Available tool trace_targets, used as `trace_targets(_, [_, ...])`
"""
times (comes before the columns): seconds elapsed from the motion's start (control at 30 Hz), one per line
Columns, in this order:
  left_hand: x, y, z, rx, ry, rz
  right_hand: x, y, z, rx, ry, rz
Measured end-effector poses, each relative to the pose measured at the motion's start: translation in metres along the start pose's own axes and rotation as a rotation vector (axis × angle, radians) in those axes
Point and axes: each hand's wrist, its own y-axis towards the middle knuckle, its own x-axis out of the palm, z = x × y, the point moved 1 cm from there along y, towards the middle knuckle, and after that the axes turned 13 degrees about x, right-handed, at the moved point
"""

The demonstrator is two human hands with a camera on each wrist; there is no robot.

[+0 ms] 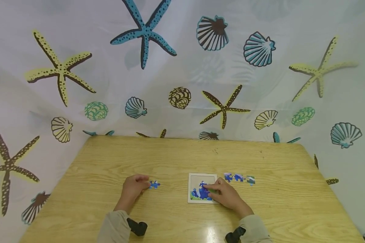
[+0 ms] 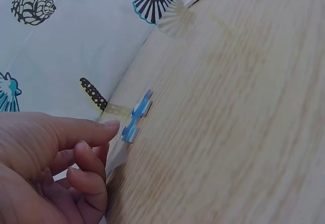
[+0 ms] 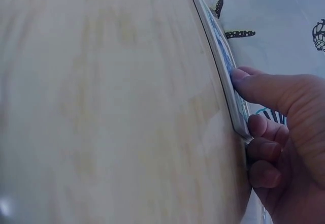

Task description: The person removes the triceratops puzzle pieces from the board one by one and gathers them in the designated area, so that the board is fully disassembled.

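Observation:
My left hand is at the left of the table, its thumb and forefinger at the near end of a blue jigsaw puzzle piece. In the left wrist view the thumb tip meets the end of that piece, and the forefinger is mostly hidden. My right hand reaches over a square white-rimmed puzzle tray. Its extended forefinger and its thumb, spread apart, touch the blue pieces inside. The right wrist view shows the thumb on the tray's pieces, the other fingers loosely bent beside the rim.
Behind the tray's right side lie loose puzzle pieces in a row, one blue-and-green piece at its right end. The wooden table meets a white cloth printed with starfish and shells at its back and sides.

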Motion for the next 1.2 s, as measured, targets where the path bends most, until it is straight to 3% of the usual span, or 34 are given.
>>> trace_targets(0.13, [0.002, -0.001, 0.005, 0.002, -0.034, -0.028, 0.000, 0.000, 0.000, 0.004, 0.004, -0.001])
trace_targets(0.27, [0.012, -0.004, 0.014, -0.002, -0.075, -0.103, 0.000, 0.000, 0.001, 0.004, 0.002, 0.003])
trace_targets(0.43, [0.034, -0.002, 0.022, 0.006, -0.169, -0.227, 0.000, 0.000, 0.001, 0.000, -0.003, 0.008])
trace_targets(0.8, [0.086, -0.005, 0.036, 0.066, -0.238, -0.481, -0.001, 0.001, 0.003, 0.017, -0.001, 0.010])
trace_targets(1.0, [0.117, -0.005, 0.043, 0.140, -0.246, -0.568, -0.001, 0.001, 0.003, -0.009, -0.009, 0.011])
trace_targets(1.2, [0.134, -0.003, 0.044, 0.191, -0.195, -0.579, -0.001, 0.001, 0.005, -0.008, 0.009, -0.004])
